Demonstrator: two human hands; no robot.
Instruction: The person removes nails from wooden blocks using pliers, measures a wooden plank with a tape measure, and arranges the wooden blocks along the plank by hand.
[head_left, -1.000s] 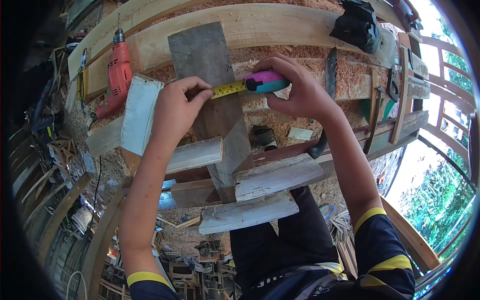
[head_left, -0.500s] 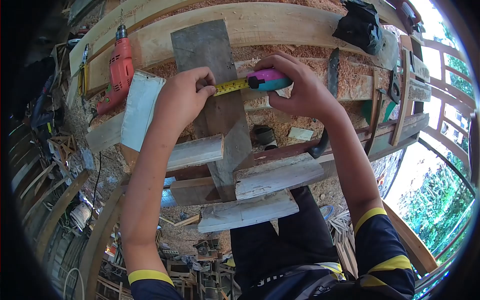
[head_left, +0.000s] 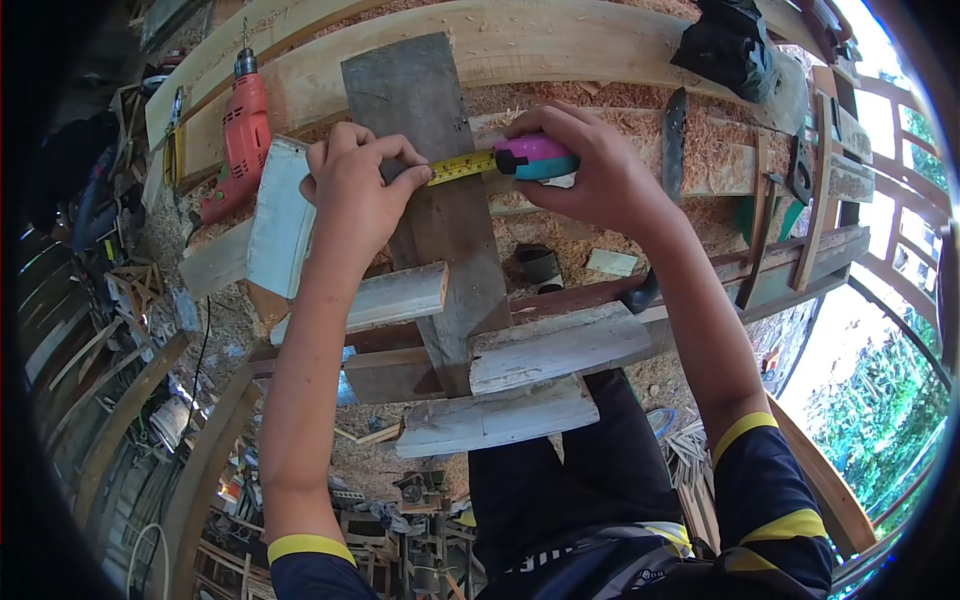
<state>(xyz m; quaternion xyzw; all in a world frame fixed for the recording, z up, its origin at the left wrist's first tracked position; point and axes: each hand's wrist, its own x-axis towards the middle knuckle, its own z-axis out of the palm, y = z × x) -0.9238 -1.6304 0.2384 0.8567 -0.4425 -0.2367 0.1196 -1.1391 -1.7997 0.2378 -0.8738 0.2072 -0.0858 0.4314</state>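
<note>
A yellow metal measuring-tape blade (head_left: 462, 168) spans a short stretch above the weathered, grey-brown flat wooden board (head_left: 440, 225), which runs from the far side to the near side at mid-scene. The left hand (head_left: 352, 190) pinches the blade's left end between thumb and forefinger, its other fingers loosely bent and holding nothing. The right hand (head_left: 592, 160) is curled around the rounded pink-and-teal tape case (head_left: 538, 158), thumb on the near side, fingers on the far side, just past the board's right edge.

The fingertips hide the blade's end, and I cannot tell whether the blade touches the wood. For a true reading, the blade is best laid flat, square to the board's long edges, with light, even tension and its end set exactly on the left edge. The thumb ought to stay clear of the marks, and the eye straight above them. The white-painted wooden offcut (head_left: 560, 345) at the near right touches the board, so steady hands matter: a nudge there could shift it.
</note>
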